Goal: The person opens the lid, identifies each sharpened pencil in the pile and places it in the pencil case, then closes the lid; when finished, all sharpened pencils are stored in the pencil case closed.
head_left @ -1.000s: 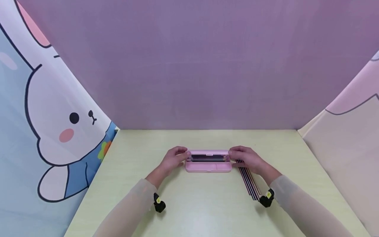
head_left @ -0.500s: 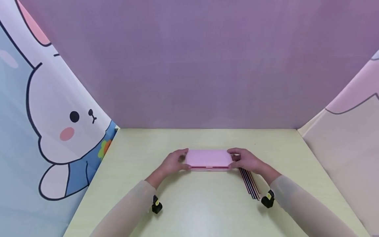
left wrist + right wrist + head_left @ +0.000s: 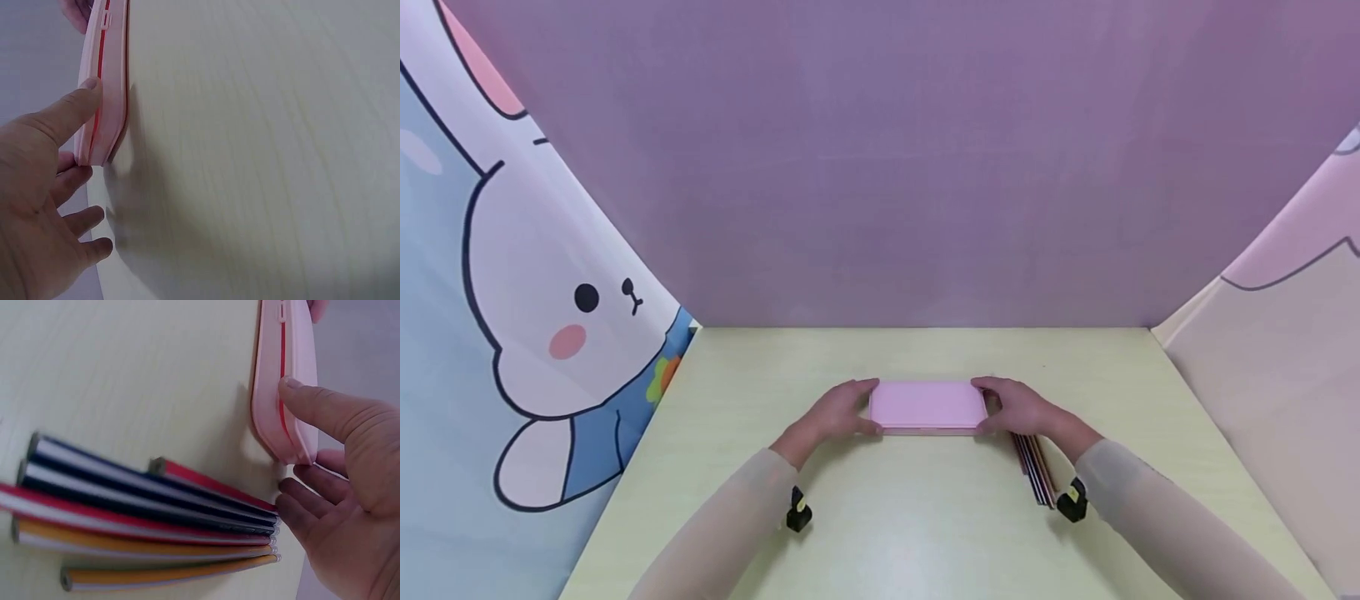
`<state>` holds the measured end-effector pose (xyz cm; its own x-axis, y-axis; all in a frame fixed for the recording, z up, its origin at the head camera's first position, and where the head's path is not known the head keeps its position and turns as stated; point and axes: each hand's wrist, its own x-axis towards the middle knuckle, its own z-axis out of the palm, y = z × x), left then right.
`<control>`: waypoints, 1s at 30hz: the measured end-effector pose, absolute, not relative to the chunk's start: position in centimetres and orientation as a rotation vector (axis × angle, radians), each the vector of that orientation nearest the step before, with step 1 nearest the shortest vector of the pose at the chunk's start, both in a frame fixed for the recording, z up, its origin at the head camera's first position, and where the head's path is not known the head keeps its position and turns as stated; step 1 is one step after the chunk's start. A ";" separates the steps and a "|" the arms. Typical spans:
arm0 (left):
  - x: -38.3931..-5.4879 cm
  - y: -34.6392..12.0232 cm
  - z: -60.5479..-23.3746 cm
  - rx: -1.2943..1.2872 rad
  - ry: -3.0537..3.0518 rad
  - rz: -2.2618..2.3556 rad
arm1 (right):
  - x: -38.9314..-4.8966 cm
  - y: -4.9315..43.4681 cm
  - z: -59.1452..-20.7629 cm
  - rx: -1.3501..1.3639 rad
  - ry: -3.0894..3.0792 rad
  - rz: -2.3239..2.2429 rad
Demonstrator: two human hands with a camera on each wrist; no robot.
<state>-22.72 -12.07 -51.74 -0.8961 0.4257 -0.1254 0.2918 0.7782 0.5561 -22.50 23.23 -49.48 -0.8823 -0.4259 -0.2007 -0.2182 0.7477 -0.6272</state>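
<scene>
A pink pencil case (image 3: 927, 405) lies on the table with its lid down. A red line runs along the seam, and a small latch (image 3: 106, 20) shows on the front side. My left hand (image 3: 841, 410) holds the left end, thumb on the front edge and fingers around the back corner. At the right end my right hand (image 3: 1021, 408) grips it the same way. Several striped pencils (image 3: 150, 500), in red, dark blue and orange with white, lie beside the case under my right hand. The case's contents are hidden by the lid.
The pale wooden table (image 3: 910, 517) extends around the case. A purple backdrop (image 3: 925, 167) stands behind it. Printed cloths flank both sides, with a rabbit picture (image 3: 535, 333) on the left one. A small black camera (image 3: 799, 510) hangs at the left wrist.
The pencil case stood open with pencils inside; its lid has swung forward and down over them. Both thumbs have shifted to the front edge. The loose pencils lie in about the same place.
</scene>
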 end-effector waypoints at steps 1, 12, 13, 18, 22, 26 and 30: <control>-22.7 -12.1 -51.7 0.556 2.727 0.791 | -22.5 23.2 -49.4 -0.505 2.638 -0.851; -22.3 -11.7 -51.5 0.524 2.737 0.764 | -22.4 23.3 -49.3 -0.510 2.733 -0.658; -22.3 -11.6 -51.5 0.525 2.739 0.770 | -22.3 23.3 -49.2 -0.509 2.735 -0.646; -22.1 -11.4 -51.9 0.510 2.741 0.771 | -22.1 23.5 -49.3 -0.488 2.733 -0.666; -21.8 -11.4 -52.0 0.505 2.723 0.754 | -21.8 24.0 -50.0 -0.512 2.715 -0.695; -21.6 -11.7 -51.6 0.542 2.696 0.728 | -21.5 24.3 -50.4 -0.587 2.726 -0.663; -21.6 -12.3 -50.5 0.632 2.706 0.679 | -21.3 24.6 -49.6 -0.662 2.755 -0.624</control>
